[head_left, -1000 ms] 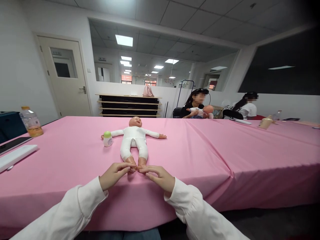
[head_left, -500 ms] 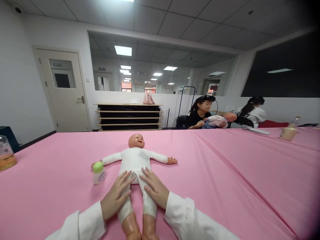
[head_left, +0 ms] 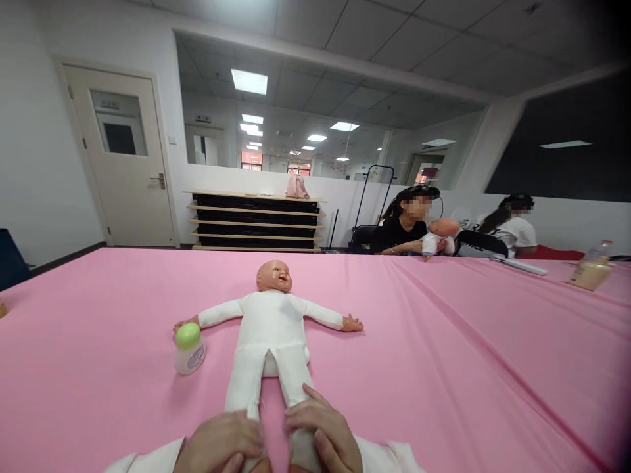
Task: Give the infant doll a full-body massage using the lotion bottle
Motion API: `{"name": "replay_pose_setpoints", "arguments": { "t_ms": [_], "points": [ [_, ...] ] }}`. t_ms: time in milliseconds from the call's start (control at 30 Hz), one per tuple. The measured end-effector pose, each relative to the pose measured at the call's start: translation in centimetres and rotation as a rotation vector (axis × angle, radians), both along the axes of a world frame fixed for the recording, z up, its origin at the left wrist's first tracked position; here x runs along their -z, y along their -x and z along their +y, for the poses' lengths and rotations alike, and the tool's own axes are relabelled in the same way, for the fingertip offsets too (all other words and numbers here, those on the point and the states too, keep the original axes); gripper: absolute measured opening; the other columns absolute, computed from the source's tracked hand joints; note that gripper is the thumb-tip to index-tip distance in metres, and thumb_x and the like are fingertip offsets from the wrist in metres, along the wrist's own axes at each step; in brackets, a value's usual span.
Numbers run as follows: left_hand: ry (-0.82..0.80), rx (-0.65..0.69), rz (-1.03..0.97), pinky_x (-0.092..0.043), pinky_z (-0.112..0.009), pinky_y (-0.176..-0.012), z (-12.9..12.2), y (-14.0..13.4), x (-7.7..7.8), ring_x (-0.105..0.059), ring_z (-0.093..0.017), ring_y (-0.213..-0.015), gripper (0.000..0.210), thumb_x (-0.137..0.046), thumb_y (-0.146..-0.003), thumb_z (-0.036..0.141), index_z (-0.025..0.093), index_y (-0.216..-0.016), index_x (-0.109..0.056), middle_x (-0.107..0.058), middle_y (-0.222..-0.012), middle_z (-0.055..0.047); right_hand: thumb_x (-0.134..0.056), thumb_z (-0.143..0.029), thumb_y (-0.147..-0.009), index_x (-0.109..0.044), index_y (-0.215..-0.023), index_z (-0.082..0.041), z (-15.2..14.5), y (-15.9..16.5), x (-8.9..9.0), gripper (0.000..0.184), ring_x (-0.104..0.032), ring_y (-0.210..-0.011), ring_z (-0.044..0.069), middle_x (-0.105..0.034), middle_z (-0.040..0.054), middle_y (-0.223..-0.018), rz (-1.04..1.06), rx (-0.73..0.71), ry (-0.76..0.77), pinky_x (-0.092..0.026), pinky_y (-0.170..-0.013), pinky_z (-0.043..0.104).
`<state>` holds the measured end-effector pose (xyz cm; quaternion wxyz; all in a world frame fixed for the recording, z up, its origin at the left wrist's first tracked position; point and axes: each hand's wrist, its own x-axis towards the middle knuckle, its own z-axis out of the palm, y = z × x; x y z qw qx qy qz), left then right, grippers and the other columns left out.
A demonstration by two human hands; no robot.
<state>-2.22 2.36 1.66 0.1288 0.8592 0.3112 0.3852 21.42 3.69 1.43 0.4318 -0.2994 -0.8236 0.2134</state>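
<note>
A baby doll in a white suit lies on its back, arms spread wide and head away from me. My left hand is curled over the lower leg on the left side, slightly blurred. Around the other lower leg, my right hand has its fingers across the top and its thumb along the side. The doll's feet are mostly hidden by my hands and the frame's bottom edge. A small white bottle with a green cap stands beside the doll's hand on the left.
A pink cloth with long creases on the right covers the table. A bottle of pale liquid stands at the far right. Behind the table, a person in black holds another doll; a second person sits farther right.
Both hands have slid from the doll's thighs down to its lower legs, toward me, and their fingers now curl around. The other person's doll has been raised more upright.
</note>
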Motion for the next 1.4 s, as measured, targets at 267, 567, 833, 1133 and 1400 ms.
{"name": "replay_pose_setpoints", "arguments": {
  "t_ms": [267, 567, 833, 1133, 1400],
  "points": [
    [0.001, -0.524, 0.046, -0.043, -0.031, -0.101, 1.8, 0.2, 3.3, -0.036, -0.015, -0.127, 0.047, -0.04, -0.084, 0.032, 0.034, -0.131, -0.036, -0.033, -0.136, 0.005, -0.026, -0.033, -0.09, -0.03, -0.134, -0.027, 2.8, -0.1, -0.1, 0.045, -0.032, -0.129, 0.014, -0.033, 0.0002, -0.138, -0.062, 0.203, 0.011, -0.031, -0.109, 0.035],
    [0.273, -0.542, 0.055, -0.028, -0.041, -0.111, 2.3, -0.4, 4.0, -0.018, -0.017, -0.135, 0.053, -0.032, -0.087, 0.035, 0.034, -0.138, -0.017, -0.017, -0.143, 0.004, -0.027, -0.037, -0.09, -0.032, -0.134, -0.027, 5.3, -0.2, -0.9, 0.046, -0.013, -0.136, 0.015, -0.019, 0.0019, -0.144, -0.383, 0.009, 0.001, -0.02, -0.112, 0.042],
    [0.278, -0.511, 0.118, -0.018, -0.046, -0.112, 1.7, 0.0, 2.3, -0.014, -0.017, -0.136, 0.047, -0.029, -0.089, 0.034, 0.032, -0.136, -0.025, -0.019, -0.143, 0.004, -0.018, -0.049, -0.088, -0.047, -0.122, -0.032, 2.9, 0.2, -1.4, 0.048, -0.014, -0.136, 0.019, -0.033, -0.0017, -0.138, -0.41, -0.161, -0.04, 0.003, -0.109, 0.053],
    [0.018, -0.324, 0.206, -0.029, -0.04, -0.108, 1.1, -0.3, 2.3, -0.025, -0.017, -0.133, 0.039, -0.037, -0.086, 0.033, 0.034, -0.125, -0.045, -0.029, -0.138, 0.004, -0.02, -0.046, -0.089, -0.036, -0.131, -0.032, 4.0, 0.0, -1.6, 0.047, -0.012, -0.136, 0.016, -0.023, 0.0002, -0.143, -0.425, -0.044, 0.055, -0.009, -0.111, 0.05],
    [-0.276, -0.041, -0.091, -0.049, -0.019, -0.086, 0.2, 0.2, 0.6, -0.061, -0.008, -0.089, 0.02, -0.046, -0.081, 0.024, 0.022, -0.091, -0.064, -0.066, -0.084, 0.0, -0.033, -0.04, -0.085, -0.059, -0.106, -0.023, 2.9, 0.7, -1.1, 0.037, -0.038, -0.125, 0.013, -0.065, -0.0004, -0.094, -0.449, -0.305, -0.208, 0.002, -0.113, 0.041]
  ]
}}
